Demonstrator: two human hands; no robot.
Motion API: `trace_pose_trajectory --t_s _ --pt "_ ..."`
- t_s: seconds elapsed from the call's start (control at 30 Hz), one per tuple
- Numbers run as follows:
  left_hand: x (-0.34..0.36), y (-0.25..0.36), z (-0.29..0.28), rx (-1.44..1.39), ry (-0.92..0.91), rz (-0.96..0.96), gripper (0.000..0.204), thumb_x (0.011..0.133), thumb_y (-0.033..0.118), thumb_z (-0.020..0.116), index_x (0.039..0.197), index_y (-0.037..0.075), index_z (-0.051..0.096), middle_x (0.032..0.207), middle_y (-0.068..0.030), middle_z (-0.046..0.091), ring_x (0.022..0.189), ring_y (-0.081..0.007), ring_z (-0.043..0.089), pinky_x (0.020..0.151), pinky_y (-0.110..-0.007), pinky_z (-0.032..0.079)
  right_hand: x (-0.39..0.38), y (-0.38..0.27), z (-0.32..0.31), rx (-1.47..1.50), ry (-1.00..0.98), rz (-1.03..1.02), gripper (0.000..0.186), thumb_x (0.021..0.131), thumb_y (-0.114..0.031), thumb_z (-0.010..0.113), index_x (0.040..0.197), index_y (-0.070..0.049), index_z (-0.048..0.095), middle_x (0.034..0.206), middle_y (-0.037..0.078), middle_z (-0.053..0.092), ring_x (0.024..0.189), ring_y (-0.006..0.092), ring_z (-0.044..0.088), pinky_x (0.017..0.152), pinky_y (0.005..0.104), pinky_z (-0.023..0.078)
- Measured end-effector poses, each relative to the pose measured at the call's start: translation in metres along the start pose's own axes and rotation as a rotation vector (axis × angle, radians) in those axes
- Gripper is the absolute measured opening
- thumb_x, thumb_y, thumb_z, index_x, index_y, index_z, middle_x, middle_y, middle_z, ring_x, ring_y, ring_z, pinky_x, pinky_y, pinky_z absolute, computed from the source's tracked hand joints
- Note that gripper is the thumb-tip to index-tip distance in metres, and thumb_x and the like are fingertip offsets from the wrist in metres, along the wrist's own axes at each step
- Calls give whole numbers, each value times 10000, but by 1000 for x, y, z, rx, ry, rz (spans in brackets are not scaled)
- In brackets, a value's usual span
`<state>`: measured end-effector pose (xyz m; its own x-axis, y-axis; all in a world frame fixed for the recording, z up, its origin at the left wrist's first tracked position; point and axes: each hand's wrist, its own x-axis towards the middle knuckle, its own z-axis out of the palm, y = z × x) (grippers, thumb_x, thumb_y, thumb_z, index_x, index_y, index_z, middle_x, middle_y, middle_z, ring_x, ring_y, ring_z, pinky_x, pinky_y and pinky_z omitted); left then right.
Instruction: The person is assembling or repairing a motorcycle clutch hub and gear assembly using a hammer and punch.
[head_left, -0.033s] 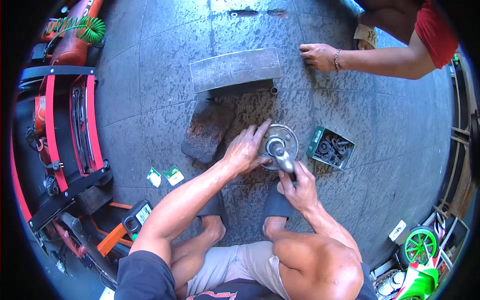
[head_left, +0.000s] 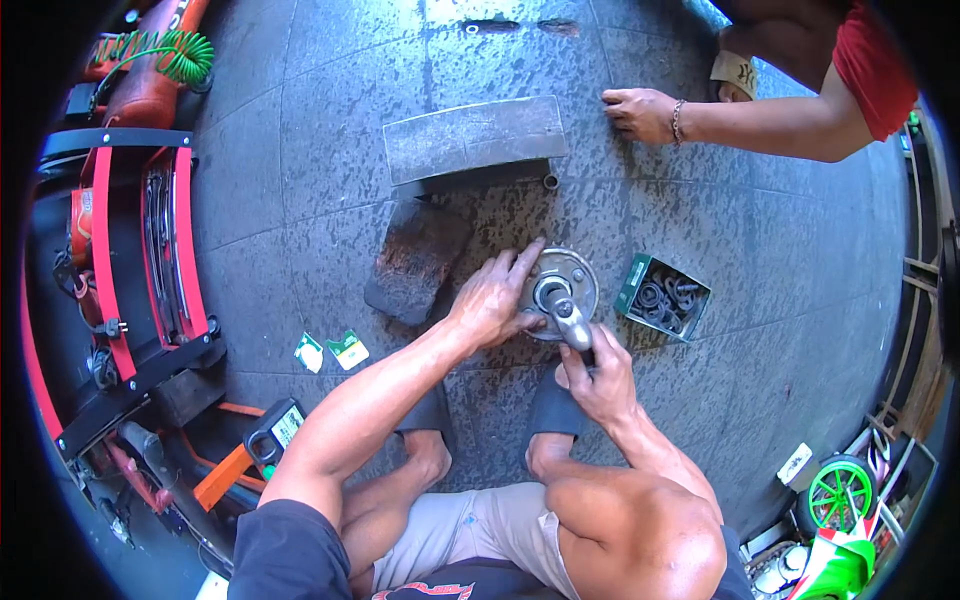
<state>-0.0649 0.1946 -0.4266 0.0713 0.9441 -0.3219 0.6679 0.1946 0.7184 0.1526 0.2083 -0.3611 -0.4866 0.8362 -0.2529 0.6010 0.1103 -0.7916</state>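
Note:
Between my hands is a round, toothed metal part (head_left: 577, 268) with a raised centre, on the floor in front of my feet. My left hand (head_left: 492, 300) grips its left side, fingers along the rim and thumb near the lower edge. A shiny ratchet wrench (head_left: 570, 325) has its head over the centre of the part. My right hand (head_left: 602, 378) is closed round its handle, most of which the fingers hide. Beside the part, on the right, a green box (head_left: 628, 290) holds several dark rings and small metal pieces.
A worn dark block (head_left: 415, 262) lies left of the part, with a grey metal slab (head_left: 475, 140) and a small ring (head_left: 550, 182) beyond. Another person's hand (head_left: 645, 115) rests near the far right floor. A red-and-black tool rack (head_left: 100, 260) stands left; a green wheel (head_left: 840, 492) is lower right.

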Motion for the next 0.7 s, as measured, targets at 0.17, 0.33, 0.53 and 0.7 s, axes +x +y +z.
trace_pose_trajectory --t_s 0.17,0.33,0.53,0.7 --pt "0 2 -5 -19 -52 -63 1123 700 283 898 1607 158 248 1286 -267 546 1191 -459 555 1033 -509 482 2 17 1 -43 -19 25 305 902 -129 699 1161 17 631 1000 226 667 878 454 672 745 459 547" --pt "4 7 -4 -21 21 -45 956 755 364 855 1552 146 374 1276 -277 558 1193 -463 553 1042 -513 470 -64 57 -20 -124 145 22 335 874 -58 686 1193 13 609 1043 223 647 903 428 662 781 450 546" --pt "82 -16 0 -97 333 -129 480 934 293 677 1366 105 586 1327 -304 566 1271 -444 541 1058 -509 467 -149 135 -7 -425 312 315 352 906 -159 695 1216 -19 604 1090 217 633 971 455 631 827 497 525" --pt "135 -32 -7 181 297 42 468 955 280 643 1380 107 551 1383 -253 547 1291 -435 525 1054 -514 474 -150 146 0 -425 401 598 425 887 -170 713 1248 3 569 1167 244 558 1080 459 562 954 531 448"
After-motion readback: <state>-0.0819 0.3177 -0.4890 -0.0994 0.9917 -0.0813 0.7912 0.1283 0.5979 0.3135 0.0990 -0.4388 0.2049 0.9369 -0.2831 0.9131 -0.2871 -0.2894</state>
